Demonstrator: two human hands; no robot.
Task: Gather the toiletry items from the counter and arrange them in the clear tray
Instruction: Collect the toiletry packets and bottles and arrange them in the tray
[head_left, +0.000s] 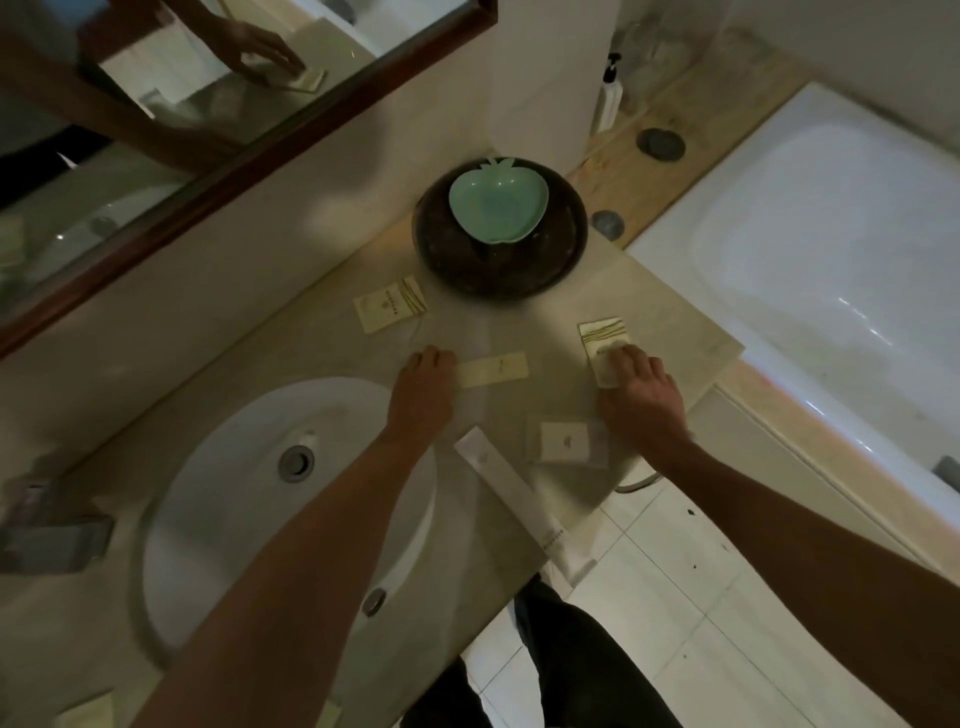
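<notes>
A long cream packet (493, 370) lies flat on the beige counter (322, 338). My left hand (422, 387) pinches its left end. My right hand (640, 391) has its fingertips curled over the near end of a cream box with gold lines (605, 335). A second cream box (390, 310) lies apart, at the back left. A small white square packet (563, 441) in clear wrap sits nearer me. A long white tube (522, 506) overhangs the counter's front edge. A faint transparent outline (484, 415), possibly the clear tray, shows between my hands.
A dark round bowl (556, 260) holding a green apple-shaped dish (498, 208) stands behind the items. The white sink (234, 519) and faucet (49, 525) are at the left. A bathtub (810, 249) lies to the right, a pump bottle (610, 101) beyond, and a mirror (156, 130) above.
</notes>
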